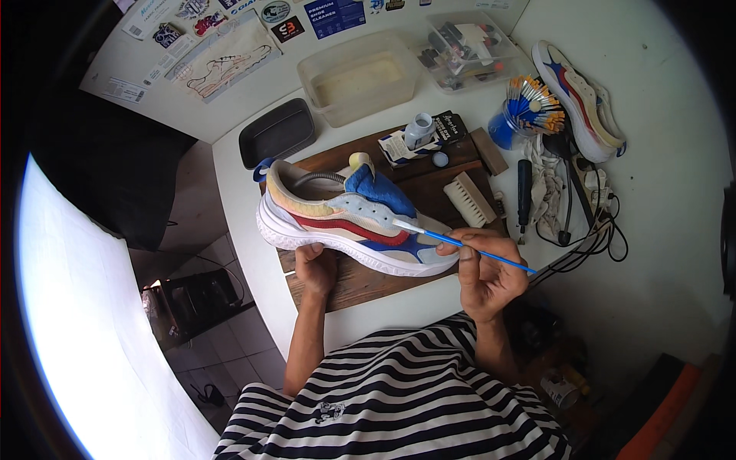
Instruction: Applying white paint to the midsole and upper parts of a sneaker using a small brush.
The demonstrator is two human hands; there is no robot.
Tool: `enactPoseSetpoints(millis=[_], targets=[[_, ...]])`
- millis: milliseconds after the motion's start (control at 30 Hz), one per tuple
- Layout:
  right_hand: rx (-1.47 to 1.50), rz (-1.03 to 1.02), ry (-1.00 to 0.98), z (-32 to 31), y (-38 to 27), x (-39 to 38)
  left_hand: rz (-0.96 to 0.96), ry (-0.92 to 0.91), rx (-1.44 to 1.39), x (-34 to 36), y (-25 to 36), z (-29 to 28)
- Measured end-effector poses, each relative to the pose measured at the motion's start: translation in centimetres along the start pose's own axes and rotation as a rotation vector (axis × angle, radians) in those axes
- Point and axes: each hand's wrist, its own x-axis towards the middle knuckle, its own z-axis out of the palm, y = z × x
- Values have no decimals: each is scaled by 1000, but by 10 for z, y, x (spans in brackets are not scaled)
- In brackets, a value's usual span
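A sneaker (337,218) in white, cream, red and blue is held tilted above a dark wooden board, toe to the right. My left hand (315,268) grips it from below at the sole, thumb on the white midsole; its other fingers are hidden under the shoe. In my right hand (491,272) a thin blue paintbrush (441,238) is pinched between thumb and fingers. The brush's pale tip meets the upper near the eyelets. A coiled spring shows inside the shoe's opening. Behind the shoe stand an uncapped bottle (419,131) and its blue-grey cap (440,159).
A scrub brush (469,199) lies on the wooden board (337,293). Behind are a black tray (277,133), a clear tub (358,77) and a box of bottles (469,50). At right: a cup of brushes (529,111), a second sneaker (580,100), a dark-handled tool (524,192), tangled cables (602,226).
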Motion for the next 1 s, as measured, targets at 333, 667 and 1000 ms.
enactPoseSetpoints(millis=[333, 667, 1000], targets=[[-42, -35, -38, 6, -3, 4, 23, -70, 58, -4, 4, 12], [-112, -107, -92, 3, -5, 5, 22, -23, 62, -4, 6, 20], [-115, -82, -46, 3, -5, 3, 38, -23, 62, -4, 6, 25]])
